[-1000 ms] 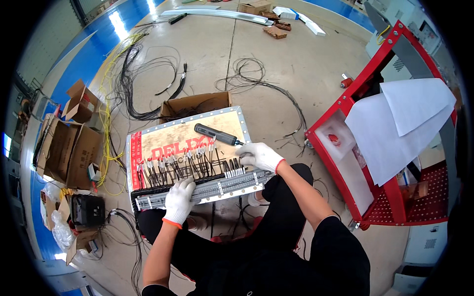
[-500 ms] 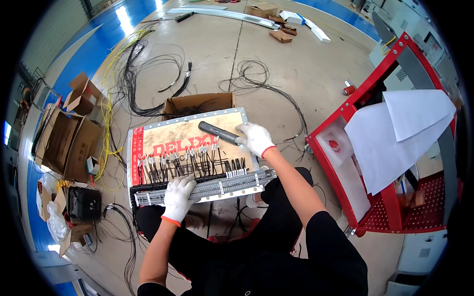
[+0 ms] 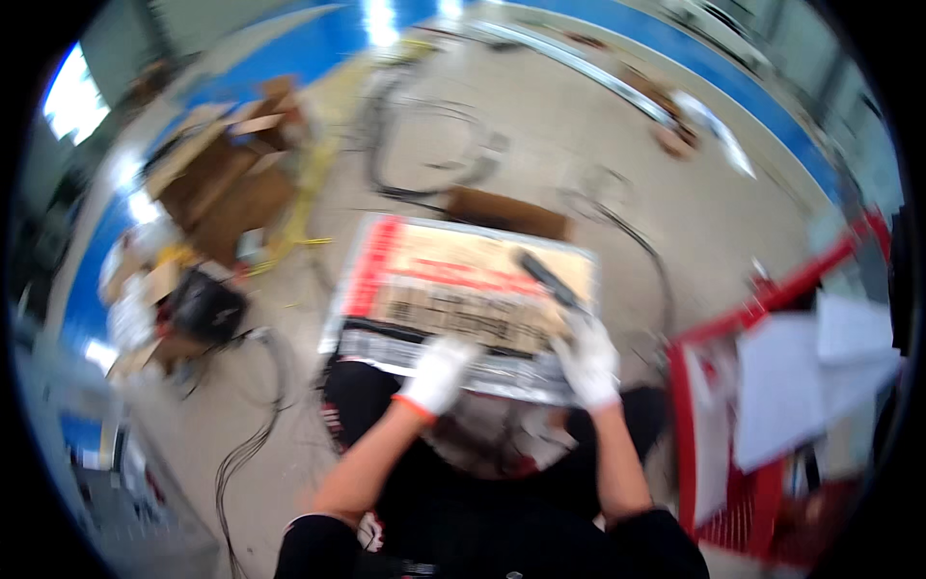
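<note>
Everything is smeared by motion. In front of my knees is a pale tan board (image 3: 497, 241) with a light rim and a red strip at its left. A dark grey, stick-shaped tool (image 3: 547, 278) lies slanted on its right part. A row of black wires (image 3: 453, 318) crosses the board, above a grey terminal strip (image 3: 381, 352) along the near edge. My gloved left hand (image 3: 439, 374) is at this strip, left of its middle. My gloved right hand (image 3: 588, 365) is at the board's near right corner, fingertips close to the tool's lower end. Neither hand's grip can be made out.
Behind the board stands a brown cardboard box (image 3: 506, 210). Open cartons (image 3: 227, 193), a black case (image 3: 204, 304) and yellow cable (image 3: 304, 207) lie at the left. Black cables (image 3: 256, 444) trail over the floor. A red metal frame (image 3: 687, 415) with white sheets (image 3: 786, 386) stands at the right.
The view has swung, so the board appears further right and tilted. My right hand has drawn back from the tool toward the near right corner. My left hand stays by the terminal strip.
</note>
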Available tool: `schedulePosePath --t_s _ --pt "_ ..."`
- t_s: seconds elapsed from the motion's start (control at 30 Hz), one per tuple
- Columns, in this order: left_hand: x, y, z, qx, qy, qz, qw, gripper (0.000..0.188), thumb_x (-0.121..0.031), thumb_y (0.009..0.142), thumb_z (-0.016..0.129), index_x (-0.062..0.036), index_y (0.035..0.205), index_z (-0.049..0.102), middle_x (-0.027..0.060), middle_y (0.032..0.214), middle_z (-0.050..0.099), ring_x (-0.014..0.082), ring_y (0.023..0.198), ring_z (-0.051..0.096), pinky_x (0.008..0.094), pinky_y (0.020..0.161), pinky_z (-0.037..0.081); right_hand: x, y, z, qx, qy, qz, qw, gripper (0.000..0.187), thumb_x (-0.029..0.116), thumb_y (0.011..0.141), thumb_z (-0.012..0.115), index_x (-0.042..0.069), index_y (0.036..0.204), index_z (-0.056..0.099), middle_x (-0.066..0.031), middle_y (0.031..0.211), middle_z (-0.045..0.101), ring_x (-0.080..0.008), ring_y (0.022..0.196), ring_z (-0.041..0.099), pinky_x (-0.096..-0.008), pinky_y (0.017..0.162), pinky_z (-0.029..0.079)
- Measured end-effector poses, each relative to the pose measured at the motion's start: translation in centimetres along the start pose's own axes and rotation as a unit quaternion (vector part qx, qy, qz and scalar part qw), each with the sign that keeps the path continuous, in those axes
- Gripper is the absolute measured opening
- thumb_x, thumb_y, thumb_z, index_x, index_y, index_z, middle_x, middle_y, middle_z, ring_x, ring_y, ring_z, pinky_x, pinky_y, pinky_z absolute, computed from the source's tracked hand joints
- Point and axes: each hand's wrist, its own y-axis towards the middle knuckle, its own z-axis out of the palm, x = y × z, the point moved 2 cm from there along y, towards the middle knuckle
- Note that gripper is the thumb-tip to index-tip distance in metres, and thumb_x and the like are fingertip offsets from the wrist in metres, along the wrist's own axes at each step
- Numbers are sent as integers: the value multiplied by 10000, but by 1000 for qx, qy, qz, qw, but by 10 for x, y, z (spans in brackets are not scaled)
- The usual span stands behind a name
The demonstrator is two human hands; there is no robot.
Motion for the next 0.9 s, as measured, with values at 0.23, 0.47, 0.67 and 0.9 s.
schedulePosePath --t_s 0.23,0.47,0.67,0.9 --pt "-31 -3 65 -144 -36 94 984 152 -118 843 513 -72 924 633 145 872 628 348 813 598 469 759 486 42 -83 17 253 -92 -135 954 803 458 878 690 45 1491 375 -187 1525 397 -336 1270 521 -501 1002 484" --pt "-46 -11 46 -256 -74 64 962 68 -184 857 583 -158 800 609 105 664 592 339 626 580 476 555 431 74 -99 11 67 -171 -230 956 666 503 802 712 19 1240 580 -229 1078 641 -401 964 627 -478 831 513" --pt "-21 7 25 -276 -90 -13 957 91 -206 821 617 -144 887 622 125 790 605 347 746 586 475 646 454 65 -100 22 96 -170 -255 947 712 527 778 725 20 1254 573 -227 1105 631 -402 996 614 -489 854 501" --pt "11 12 9 -332 -102 -105 932 235 -230 779 656 -127 989 636 147 936 621 356 887 592 475 751 481 89 -97 10 146 -209 -238 937 741 539 771 729 33 1285 558 -225 1171 599 -405 1067 578 -501 906 470"
